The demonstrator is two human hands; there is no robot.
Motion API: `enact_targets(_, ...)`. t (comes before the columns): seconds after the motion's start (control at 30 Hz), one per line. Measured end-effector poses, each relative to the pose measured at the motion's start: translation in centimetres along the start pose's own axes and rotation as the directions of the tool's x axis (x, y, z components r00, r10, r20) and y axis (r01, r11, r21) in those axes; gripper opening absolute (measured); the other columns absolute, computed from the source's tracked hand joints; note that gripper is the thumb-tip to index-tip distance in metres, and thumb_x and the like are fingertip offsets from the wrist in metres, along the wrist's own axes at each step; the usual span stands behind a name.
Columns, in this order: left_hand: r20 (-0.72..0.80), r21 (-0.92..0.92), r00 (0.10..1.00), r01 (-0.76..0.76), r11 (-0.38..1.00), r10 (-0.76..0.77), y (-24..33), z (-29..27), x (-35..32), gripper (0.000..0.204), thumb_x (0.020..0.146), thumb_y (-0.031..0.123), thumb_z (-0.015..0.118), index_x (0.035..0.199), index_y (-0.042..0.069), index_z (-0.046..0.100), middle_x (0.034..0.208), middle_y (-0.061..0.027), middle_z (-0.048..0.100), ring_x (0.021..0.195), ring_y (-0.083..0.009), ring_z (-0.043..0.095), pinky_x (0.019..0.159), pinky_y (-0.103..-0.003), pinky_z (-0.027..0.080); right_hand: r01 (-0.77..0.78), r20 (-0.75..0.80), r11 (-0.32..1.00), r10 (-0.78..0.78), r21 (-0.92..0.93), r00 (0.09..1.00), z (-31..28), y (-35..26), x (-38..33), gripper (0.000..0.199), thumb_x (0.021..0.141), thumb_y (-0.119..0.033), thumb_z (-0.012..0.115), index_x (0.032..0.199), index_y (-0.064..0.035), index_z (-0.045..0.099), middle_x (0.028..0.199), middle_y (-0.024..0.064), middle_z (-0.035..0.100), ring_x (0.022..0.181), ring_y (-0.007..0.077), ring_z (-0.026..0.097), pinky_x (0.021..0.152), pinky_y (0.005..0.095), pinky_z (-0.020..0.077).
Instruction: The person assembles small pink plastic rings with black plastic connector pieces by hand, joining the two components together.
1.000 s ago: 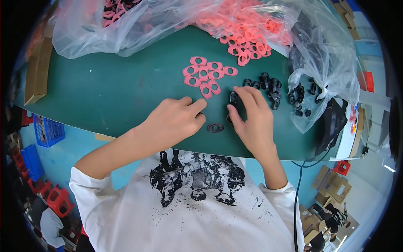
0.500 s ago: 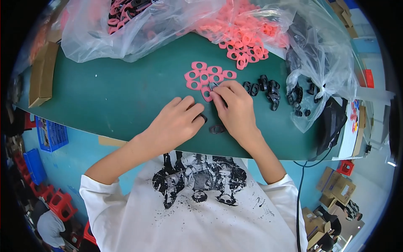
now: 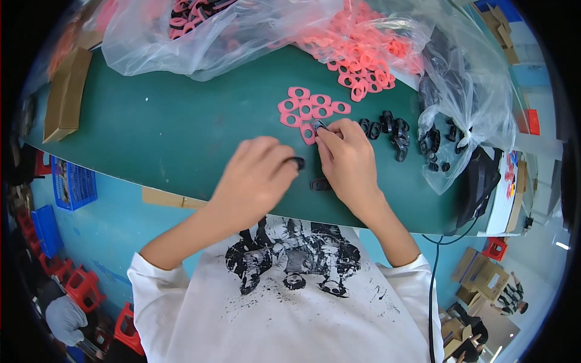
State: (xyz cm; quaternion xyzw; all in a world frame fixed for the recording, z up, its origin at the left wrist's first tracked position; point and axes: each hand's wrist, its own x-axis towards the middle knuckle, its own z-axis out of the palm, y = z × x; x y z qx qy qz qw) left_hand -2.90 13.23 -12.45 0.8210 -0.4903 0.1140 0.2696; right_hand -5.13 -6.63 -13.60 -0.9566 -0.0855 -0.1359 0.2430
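My left hand, a little blurred, is closed on a small black oval part that shows past its fingertips. To its right, my right hand pinches a small dark grey part between thumb and forefinger. That part sits against the nearest pink oval ring; whether it lies inside the ring's hole is hidden by the fingers. Several more flat pink rings form a cluster just beyond. Another black oval part lies on the green table between my wrists.
Loose black parts lie right of my right hand, near a clear bag with more. A heap of pink rings spills from plastic at the back. A second clear bag and a cardboard box stand at the left.
My left hand has moved slightly, and more of the black part shows at its fingertips. My right hand keeps its pinch by the pink ring. The whole view has shifted a little.
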Motion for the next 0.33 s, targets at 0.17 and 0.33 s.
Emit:
enact_targets(0.17, -0.166, -0.179, 0.838, 0.492, 0.852, -0.519, -1.5, -3.6, -2.1, 0.02, 0.075, -0.005, 0.072, 0.094, -0.003, 0.063, 0.098, -0.0155, 0.064, 0.084, -0.0321, 0.062, 0.071, -0.039, 0.052, -0.017, -0.033, 0.999, 0.018, 0.041, 0.999, 0.0, 0.1, 0.0, 0.014, 0.077, 0.002, 0.072, 0.092, 0.0018, 0.071, 0.091, 0.0118, 0.063, 0.08, 0.0276, 0.062, 0.068, 0.0382, 0.0521)
enact_targets(0.33, -0.035, 0.036, 0.911, 0.411, 0.911, -0.41, -3.5, -3.1, -5.5, 0.034, 0.081, -0.001, 0.072, 0.113, 0.001, 0.063, 0.101, -0.0162, 0.065, 0.095, -0.0315, 0.062, 0.078, -0.039, 0.053, 0.0, -0.006, 0.999, 0.0, 0.035, 1.0, -0.2, 1.1, -0.1, 0.016, 0.079, 0.003, 0.071, 0.095, 0.0002, 0.072, 0.098, 0.0131, 0.064, 0.088, 0.0279, 0.065, 0.073, 0.0365, 0.0539)
